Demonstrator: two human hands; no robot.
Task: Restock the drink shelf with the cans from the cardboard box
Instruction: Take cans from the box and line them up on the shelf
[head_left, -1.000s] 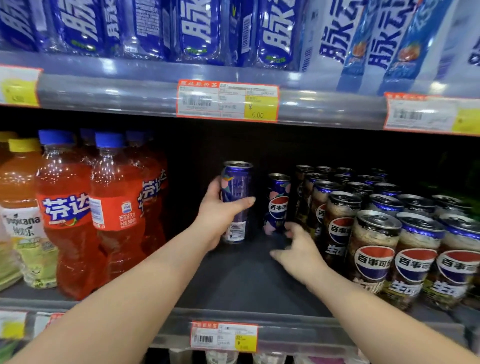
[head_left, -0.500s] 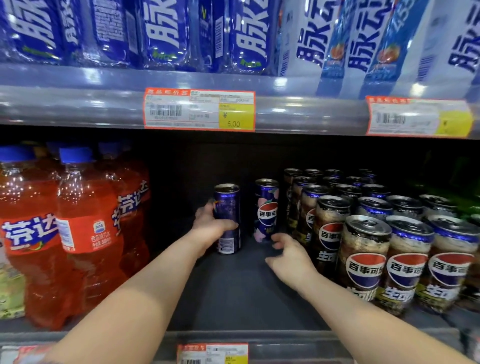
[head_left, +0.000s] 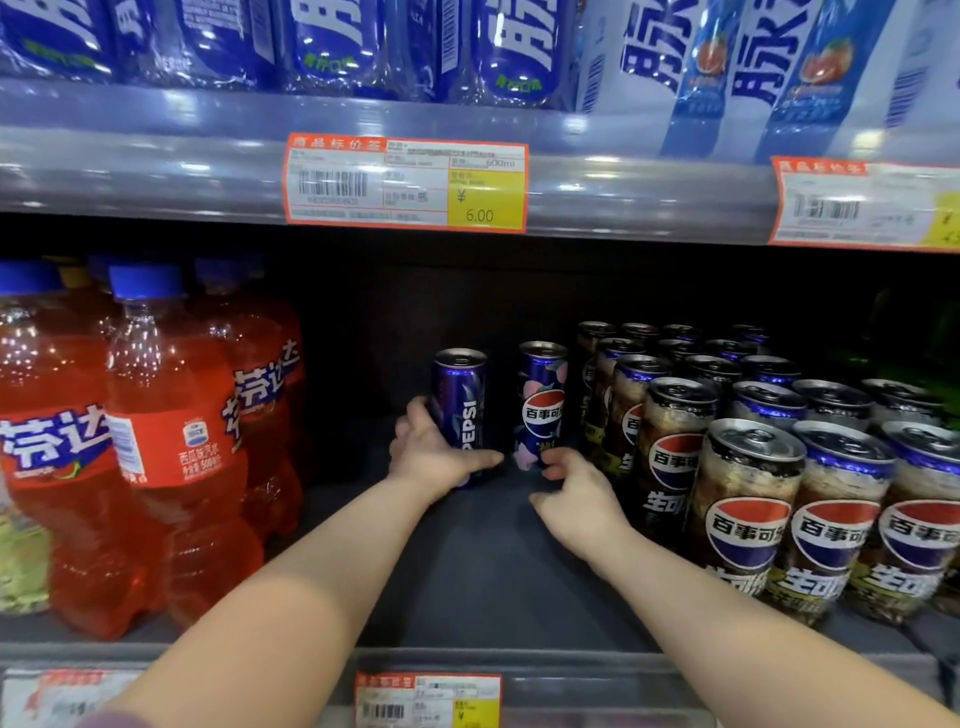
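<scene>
Your right hand (head_left: 576, 499) is the nearer one. Its fingers are curled at the foot of the slim blue can with the pink pattern (head_left: 540, 405); whether they pinch it or only touch it, I cannot tell. Just left of it, your left hand (head_left: 436, 457) is wrapped around the lower half of the slim dark blue Pepsi can (head_left: 462, 400), thumb across the front, the can upright at the dark grey shelf floor (head_left: 493, 582).

I would set this can down flat before you loosen the fingers, just beside its neighbour, and turn the logo to the front (now it faces a little sideways). Use your right hand to steady the neighbour.

Counted: two slim cans at your hands. Right of your right hand stand stocky brown-and-blue Pepsi cans (head_left: 748, 499), three in the front row, about seventeen tops in all; the back ones are too dark to count. Left of your left hand are at least four orange plastic bottles with blue caps (head_left: 166, 441). The cardboard box is not in view.
</scene>
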